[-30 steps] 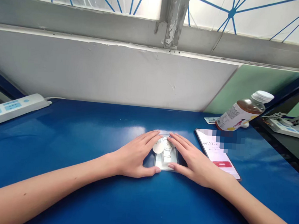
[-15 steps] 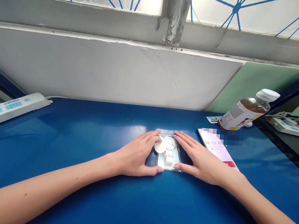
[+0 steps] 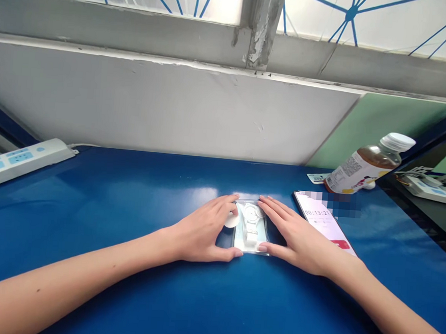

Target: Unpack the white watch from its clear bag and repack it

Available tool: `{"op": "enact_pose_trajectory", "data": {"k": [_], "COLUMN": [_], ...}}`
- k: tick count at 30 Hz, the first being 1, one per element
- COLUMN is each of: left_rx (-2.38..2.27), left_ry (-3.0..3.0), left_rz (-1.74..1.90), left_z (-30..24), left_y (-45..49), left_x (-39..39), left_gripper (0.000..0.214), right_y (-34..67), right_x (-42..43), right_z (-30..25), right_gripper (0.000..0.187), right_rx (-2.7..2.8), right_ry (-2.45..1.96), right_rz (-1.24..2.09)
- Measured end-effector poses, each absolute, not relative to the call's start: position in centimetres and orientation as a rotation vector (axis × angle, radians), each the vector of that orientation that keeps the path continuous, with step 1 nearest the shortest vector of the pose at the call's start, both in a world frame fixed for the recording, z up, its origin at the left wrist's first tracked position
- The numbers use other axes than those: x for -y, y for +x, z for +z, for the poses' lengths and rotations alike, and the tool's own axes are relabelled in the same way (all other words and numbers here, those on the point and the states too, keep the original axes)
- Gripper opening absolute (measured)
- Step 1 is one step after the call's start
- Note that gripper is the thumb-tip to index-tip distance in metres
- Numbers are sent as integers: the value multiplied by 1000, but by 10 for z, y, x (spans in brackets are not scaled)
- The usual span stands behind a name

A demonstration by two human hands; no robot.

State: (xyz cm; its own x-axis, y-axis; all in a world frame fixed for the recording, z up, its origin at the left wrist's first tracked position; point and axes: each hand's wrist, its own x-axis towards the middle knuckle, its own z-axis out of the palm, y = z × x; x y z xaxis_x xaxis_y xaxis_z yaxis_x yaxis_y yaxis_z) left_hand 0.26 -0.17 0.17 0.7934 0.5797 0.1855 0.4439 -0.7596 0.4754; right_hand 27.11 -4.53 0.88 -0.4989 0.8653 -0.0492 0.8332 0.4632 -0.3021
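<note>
A small clear packet [image 3: 251, 230] with a white watch inside lies flat on the blue table [image 3: 128, 206]. My left hand [image 3: 201, 231] rests at its left edge, fingers stretched flat, thumb at the packet's near corner; a white round disc [image 3: 231, 221] sits under its fingertips. My right hand [image 3: 298, 241] lies flat along the packet's right edge, fingers apart, thumb touching the near right corner. Both hands frame the packet without lifting it.
A phone [image 3: 326, 222] with a lit timer screen lies just right of my right hand. Behind it stands a tilted brown drink bottle [image 3: 366, 164]. A white power strip [image 3: 17, 160] sits at the far left. A grey wall closes off the back.
The white disc has slid left off the watch face, to the packet's left edge under my left fingertips. Both hands stay in place.
</note>
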Motion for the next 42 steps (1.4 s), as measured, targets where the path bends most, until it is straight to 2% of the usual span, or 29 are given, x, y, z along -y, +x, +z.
{"op": "enact_pose_trajectory", "data": {"k": [9, 15, 26, 35, 42], "left_rx": [-790, -772, -800, -860, -849], "left_ry": [2552, 2590, 2613, 2619, 2605], "left_rz": [436, 407, 422, 449, 442], "left_z": [3, 3, 4, 2, 2], "left_y": [3, 3, 3, 3, 2], "left_x": [2, 1, 2, 3, 3], "left_gripper": [61, 89, 86, 66, 67], "right_y": [273, 272, 272, 271, 272], "right_x": [44, 45, 46, 46, 46], "right_z": [6, 8, 7, 6, 5], "right_gripper": [90, 89, 86, 85, 84], "right_rx": [2616, 2625, 2587, 2587, 2586], "right_ry": [-1515, -1521, -1489, -1503, -1468], "right_rz": [402, 407, 403, 381, 358]}}
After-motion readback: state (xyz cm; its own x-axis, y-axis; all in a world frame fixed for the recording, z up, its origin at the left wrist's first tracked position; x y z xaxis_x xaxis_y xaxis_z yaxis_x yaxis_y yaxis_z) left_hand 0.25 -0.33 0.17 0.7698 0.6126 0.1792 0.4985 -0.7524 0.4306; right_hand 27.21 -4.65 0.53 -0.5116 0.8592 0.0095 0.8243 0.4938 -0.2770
